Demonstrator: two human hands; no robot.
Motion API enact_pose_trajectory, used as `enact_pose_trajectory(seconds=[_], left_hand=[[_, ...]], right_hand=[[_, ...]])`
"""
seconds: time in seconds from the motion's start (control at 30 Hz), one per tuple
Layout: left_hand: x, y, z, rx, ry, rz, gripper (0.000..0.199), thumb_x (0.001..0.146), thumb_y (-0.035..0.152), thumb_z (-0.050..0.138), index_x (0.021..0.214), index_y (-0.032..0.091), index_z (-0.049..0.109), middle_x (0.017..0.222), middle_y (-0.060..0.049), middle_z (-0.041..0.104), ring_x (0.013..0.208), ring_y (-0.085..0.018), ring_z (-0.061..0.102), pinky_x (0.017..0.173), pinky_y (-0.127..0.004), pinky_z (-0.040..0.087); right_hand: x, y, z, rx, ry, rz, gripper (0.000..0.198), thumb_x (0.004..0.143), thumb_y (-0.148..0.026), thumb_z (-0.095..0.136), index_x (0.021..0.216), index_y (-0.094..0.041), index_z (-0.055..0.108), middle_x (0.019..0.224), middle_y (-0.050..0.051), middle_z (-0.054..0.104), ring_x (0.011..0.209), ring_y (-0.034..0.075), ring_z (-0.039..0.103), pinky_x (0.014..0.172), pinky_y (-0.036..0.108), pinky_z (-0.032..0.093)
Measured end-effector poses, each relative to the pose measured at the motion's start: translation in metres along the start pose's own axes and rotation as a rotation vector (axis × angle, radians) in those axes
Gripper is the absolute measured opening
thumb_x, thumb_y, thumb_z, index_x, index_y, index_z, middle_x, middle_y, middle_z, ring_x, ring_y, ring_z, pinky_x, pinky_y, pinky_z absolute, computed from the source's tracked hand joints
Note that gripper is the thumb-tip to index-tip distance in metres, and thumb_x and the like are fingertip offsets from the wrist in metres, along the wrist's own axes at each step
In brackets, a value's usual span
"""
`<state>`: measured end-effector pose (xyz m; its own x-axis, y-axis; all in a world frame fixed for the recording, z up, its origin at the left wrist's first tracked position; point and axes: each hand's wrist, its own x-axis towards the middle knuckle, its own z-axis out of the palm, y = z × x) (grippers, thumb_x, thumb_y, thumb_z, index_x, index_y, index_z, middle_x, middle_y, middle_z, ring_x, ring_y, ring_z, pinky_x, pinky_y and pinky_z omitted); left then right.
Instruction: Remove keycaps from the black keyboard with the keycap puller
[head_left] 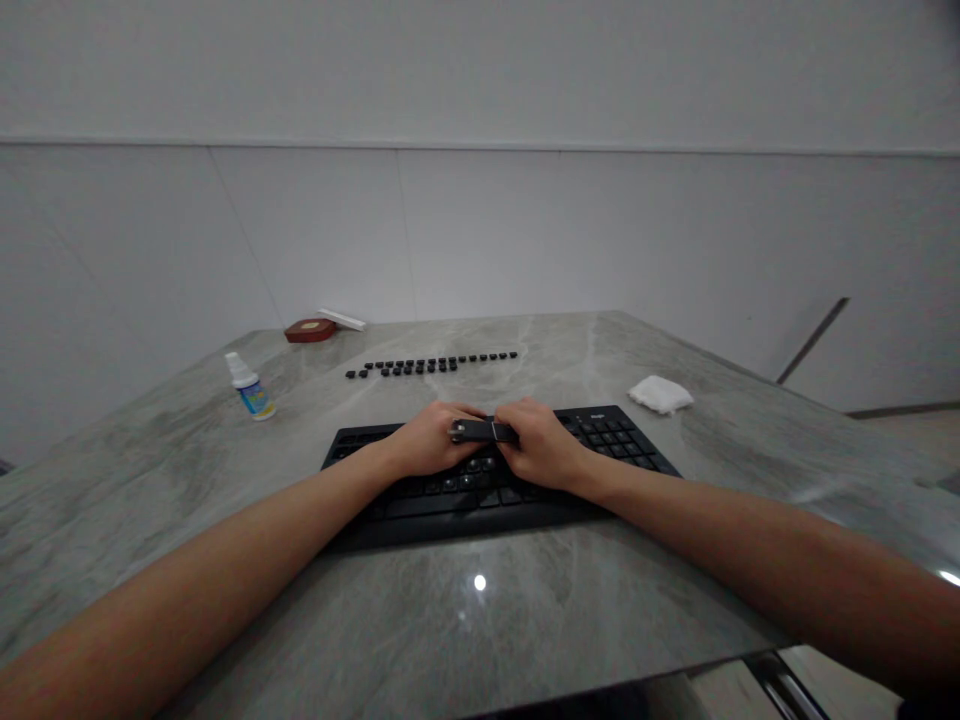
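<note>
A black keyboard (487, 500) lies in front of me, with bare sockets among its keys near my hands. My right hand (544, 445) is closed around the right end of a small, dark, flat tool (476, 431). The tool's left end has a metal piece and lies across the fingers of my left hand. Low over the keyboard's upper middle, my left hand (427, 438) is closed beside the right one, its fingertips hidden, so what they pinch does not show. Removed black keycaps (431, 362) stand in two rows behind the keyboard.
A white spray bottle (252, 388) with a blue label stands on the left. Behind it are a reddish-brown case (310, 330) and a thin white object (343, 319). To the right lies a folded white cloth (661, 393). The grey marble-look table (570, 610) meets a pale wall.
</note>
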<state>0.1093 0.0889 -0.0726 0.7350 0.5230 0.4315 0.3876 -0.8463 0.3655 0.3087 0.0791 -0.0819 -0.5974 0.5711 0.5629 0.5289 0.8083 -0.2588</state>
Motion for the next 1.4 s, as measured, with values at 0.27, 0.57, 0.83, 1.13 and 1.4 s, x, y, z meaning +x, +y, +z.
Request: enact_pose_trajectory(seconds=[0.27,0.57,0.83,1.13,1.4], left_hand=[[0.003,-0.001,0.0,0.006,-0.041,0.042,0.021,0.092,0.018,0.052,0.097,0.017,0.072,0.108,-0.007,0.07,0.099,-0.018,0.066,0.09,-0.03,0.051],[0.002,-0.002,-0.001,0.013,-0.059,0.002,0.022,0.092,0.02,0.052,0.101,0.019,0.072,0.111,-0.007,0.07,0.099,-0.018,0.067,0.088,-0.029,0.052],[0.002,-0.005,0.0,0.006,-0.071,-0.009,0.022,0.093,0.024,0.052,0.103,0.02,0.072,0.114,-0.006,0.069,0.1,-0.018,0.067,0.088,-0.029,0.052],[0.003,-0.001,0.0,-0.007,-0.069,-0.011,0.023,0.094,0.024,0.051,0.104,0.02,0.071,0.111,-0.006,0.07,0.095,-0.017,0.068,0.083,-0.026,0.053],[0.004,-0.003,0.002,-0.006,-0.039,0.045,0.024,0.094,0.023,0.051,0.109,0.019,0.069,0.113,-0.007,0.069,0.098,-0.017,0.067,0.087,-0.027,0.052]], right_hand=[[0.012,0.008,-0.003,0.308,-0.023,0.438,0.014,0.071,-0.018,0.055,0.059,-0.017,0.048,0.057,-0.003,0.048,0.056,0.012,0.044,0.055,0.024,0.031],[0.014,0.013,-0.001,0.4,-0.042,0.551,0.02,0.065,-0.024,0.057,0.054,-0.018,0.042,0.052,-0.006,0.037,0.053,0.009,0.036,0.051,0.023,0.027],[0.016,0.013,-0.001,0.411,-0.049,0.56,0.021,0.065,-0.023,0.057,0.054,-0.019,0.04,0.053,-0.006,0.037,0.053,0.009,0.035,0.051,0.023,0.027],[0.016,0.013,-0.004,0.463,-0.032,0.639,0.021,0.061,-0.024,0.058,0.054,-0.019,0.039,0.051,-0.006,0.036,0.052,0.009,0.034,0.049,0.024,0.025],[0.015,0.018,-0.004,0.532,0.07,0.651,0.024,0.058,-0.027,0.059,0.053,-0.02,0.037,0.051,-0.006,0.036,0.052,0.01,0.035,0.05,0.024,0.025]])
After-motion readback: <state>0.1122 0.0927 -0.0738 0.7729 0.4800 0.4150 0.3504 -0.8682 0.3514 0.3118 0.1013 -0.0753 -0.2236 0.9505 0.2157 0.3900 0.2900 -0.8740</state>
